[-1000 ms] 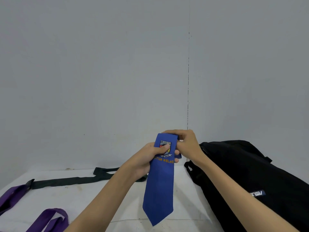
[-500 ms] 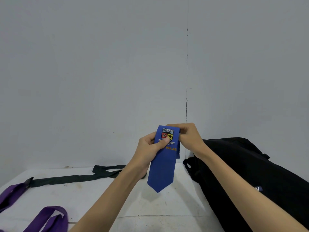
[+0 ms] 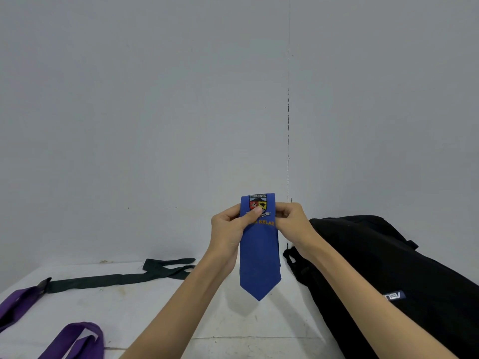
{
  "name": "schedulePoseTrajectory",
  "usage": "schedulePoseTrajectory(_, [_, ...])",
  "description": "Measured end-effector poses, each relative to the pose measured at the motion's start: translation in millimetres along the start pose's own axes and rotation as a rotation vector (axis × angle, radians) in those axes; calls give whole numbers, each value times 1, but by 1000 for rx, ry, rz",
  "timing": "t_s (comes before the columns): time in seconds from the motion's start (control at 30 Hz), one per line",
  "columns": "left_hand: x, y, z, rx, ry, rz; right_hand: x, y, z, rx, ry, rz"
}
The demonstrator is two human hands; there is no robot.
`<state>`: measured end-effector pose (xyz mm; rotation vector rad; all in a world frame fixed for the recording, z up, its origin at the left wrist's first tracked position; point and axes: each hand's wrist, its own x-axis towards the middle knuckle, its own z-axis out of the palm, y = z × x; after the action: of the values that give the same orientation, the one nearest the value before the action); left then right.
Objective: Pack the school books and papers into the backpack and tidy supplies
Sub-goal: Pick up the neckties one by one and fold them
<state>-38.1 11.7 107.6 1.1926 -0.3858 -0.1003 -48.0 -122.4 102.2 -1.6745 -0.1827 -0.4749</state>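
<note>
I hold a blue school tie upright in the air above the white table, its pointed tip hanging down. A crest badge and orange lettering show near its folded top. My left hand pinches the tie's left edge with the thumb over the badge. At the tie's right edge, my right hand pinches it with curled fingers. The black backpack lies on its side on the table to the right of the tie.
A dark green tie lies flat along the back of the table. Two purple ties lie at the left: one at the left edge, another at the front. A grey wall rises right behind the table.
The hanging part of the blue tie got shorter as it was folded up, and both hands rose slightly. The badge now sits at the top of the fold.
</note>
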Motion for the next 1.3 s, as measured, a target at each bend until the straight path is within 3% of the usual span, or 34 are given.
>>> schedulePoseTrajectory(0.3, [1,2,6,-145,94,-72,-3,4,1,45,-9,55])
schedulePoseTrajectory(0.73, [2,-13,16,-121,218,-27,-7,8,-1,89,-32,127])
schedulePoseTrajectory(0.93, [2,-12,16,-178,169,-94,-9,9,-2,110,-23,125])
schedulePoseTrajectory(1.3, [0,-7,6,-31,-34,-120,1,-9,-14,-38,121,4])
